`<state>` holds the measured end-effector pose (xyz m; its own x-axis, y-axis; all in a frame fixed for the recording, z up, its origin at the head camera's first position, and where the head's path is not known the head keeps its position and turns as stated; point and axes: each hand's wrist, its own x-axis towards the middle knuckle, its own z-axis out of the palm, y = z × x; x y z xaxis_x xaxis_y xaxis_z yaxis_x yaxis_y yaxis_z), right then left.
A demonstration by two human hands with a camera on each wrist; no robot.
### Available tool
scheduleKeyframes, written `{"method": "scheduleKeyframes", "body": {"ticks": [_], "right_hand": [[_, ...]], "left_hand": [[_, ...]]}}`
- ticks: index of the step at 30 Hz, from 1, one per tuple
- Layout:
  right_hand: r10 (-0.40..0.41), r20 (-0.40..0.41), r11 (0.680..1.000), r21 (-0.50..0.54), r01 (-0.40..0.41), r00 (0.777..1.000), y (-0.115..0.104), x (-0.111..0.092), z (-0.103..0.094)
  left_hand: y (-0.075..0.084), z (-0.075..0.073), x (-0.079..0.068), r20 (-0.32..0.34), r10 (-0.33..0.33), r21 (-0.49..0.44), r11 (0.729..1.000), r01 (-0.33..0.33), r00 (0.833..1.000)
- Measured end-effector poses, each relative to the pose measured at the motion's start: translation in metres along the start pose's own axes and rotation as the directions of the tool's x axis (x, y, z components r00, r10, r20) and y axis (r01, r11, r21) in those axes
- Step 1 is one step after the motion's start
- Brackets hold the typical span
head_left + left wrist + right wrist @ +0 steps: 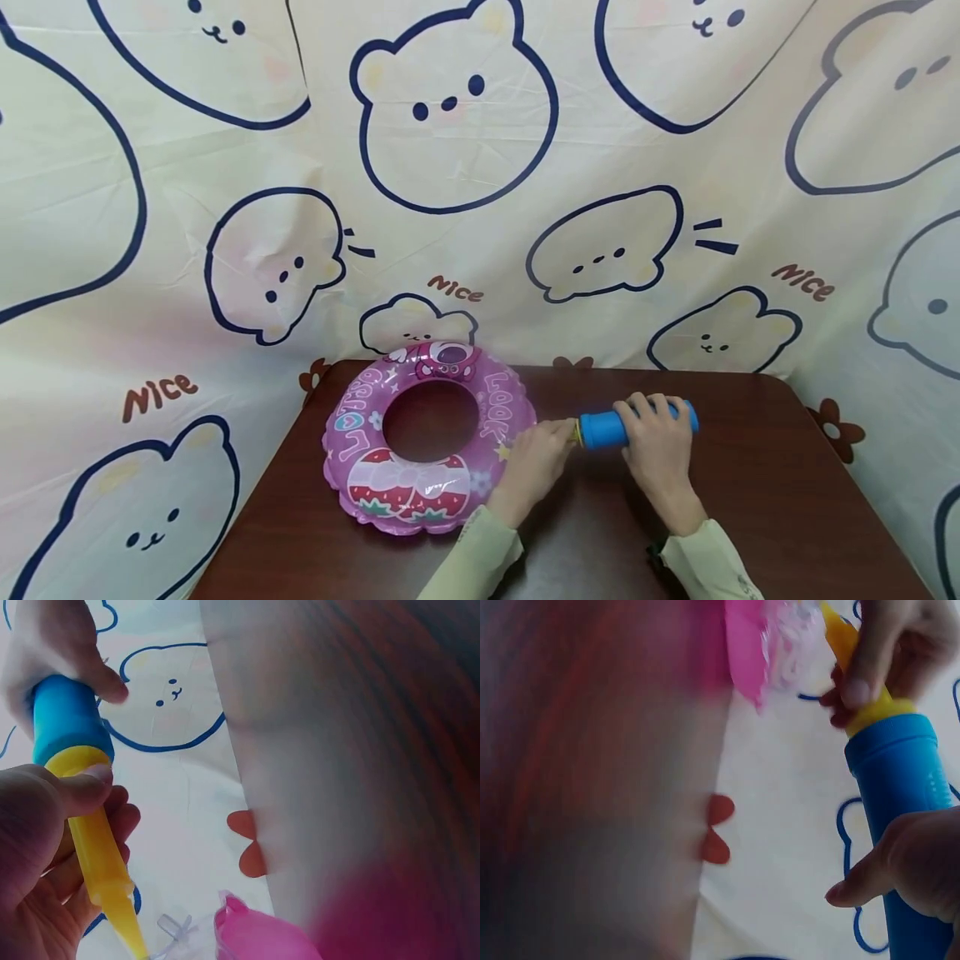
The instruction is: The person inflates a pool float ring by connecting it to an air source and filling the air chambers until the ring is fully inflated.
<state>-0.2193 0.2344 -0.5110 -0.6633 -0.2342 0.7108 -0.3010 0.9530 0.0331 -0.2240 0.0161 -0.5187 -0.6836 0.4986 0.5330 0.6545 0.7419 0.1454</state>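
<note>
A pink inflatable swim ring with printed strawberries and lettering sits on the left part of the table, looking puffed up. Right of it, a blue hand pump with a yellow nozzle is held almost level. My left hand grips the yellow nozzle, thumb on top and fingers curled beneath. Around the blue barrel wraps my right hand. In the left wrist view the nozzle's narrow tip points at the ring's clear plastic valve, close beside the pink vinyl.
The dark brown wooden table carries the ring. Behind it and at both sides hangs a cream cloth printed with bear outlines, flowers and the word "Nice".
</note>
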Motion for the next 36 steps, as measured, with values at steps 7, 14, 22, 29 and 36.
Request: {"method": "scheduleKeyframes", "body": {"ticks": [7, 14, 22, 29, 36], "right_hand": [[0.061, -0.038, 0.998, -0.030, -0.063, 0.997, 0.040, 0.006, -0.021], [0.115, -0.063, 0.991, -0.059, -0.119, 0.991, 0.081, 0.009, -0.043], [0.166, -0.011, 0.982, -0.084, -0.166, 0.986, 0.082, 0.007, -0.054], [0.088, 0.003, 0.990, -0.107, -0.088, 0.996, 0.044, 0.014, -0.041], [0.041, 0.027, 0.994, -0.101, -0.038, 0.999, 0.017, 0.009, -0.019]], "left_hand": [[-0.008, -0.005, 0.001, -0.015, -0.002, -0.072, 0.997, 0.001, 1.000], [-0.009, -0.005, 0.007, -0.019, -0.005, -0.097, 0.995, 0.003, 1.000], [-0.008, -0.002, 0.005, -0.020, 0.021, -0.060, 0.998, -0.022, 1.000], [-0.005, 0.000, 0.003, -0.043, 0.033, 0.018, 0.999, -0.033, 0.999], [-0.004, 0.001, 0.001, -0.059, 0.054, 0.036, 0.998, -0.052, 0.997]]}}
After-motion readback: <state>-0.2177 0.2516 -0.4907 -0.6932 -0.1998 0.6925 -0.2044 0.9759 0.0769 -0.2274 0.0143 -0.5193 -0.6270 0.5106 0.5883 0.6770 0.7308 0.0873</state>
